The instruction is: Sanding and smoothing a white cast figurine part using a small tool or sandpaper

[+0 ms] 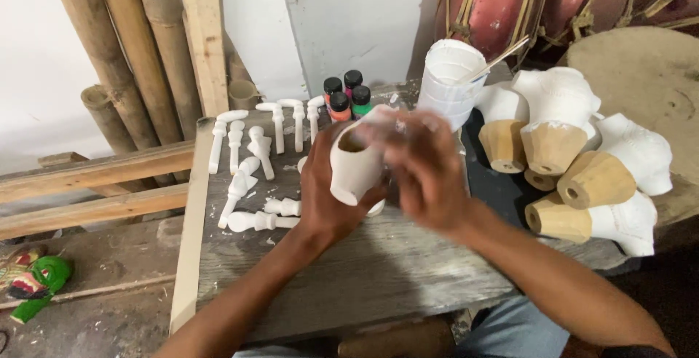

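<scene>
My left hand (325,191) grips a white-painted wooden piece (355,165) with a round hollow opening at its top, holding it above the grey wooden board (378,271). My right hand (426,169) is blurred with motion and lies against the piece's right side; whether it holds anything of its own is unclear. Several small white-painted turned pegs (251,161) lie on the board to the left of my hands.
Small paint bottles (348,94) with black caps stand behind my hands. A white plastic cup (449,81) with a stick in it is at the back right. Half-painted wooden torsos (582,161) are piled at right. Bamboo poles (131,45) lean at left.
</scene>
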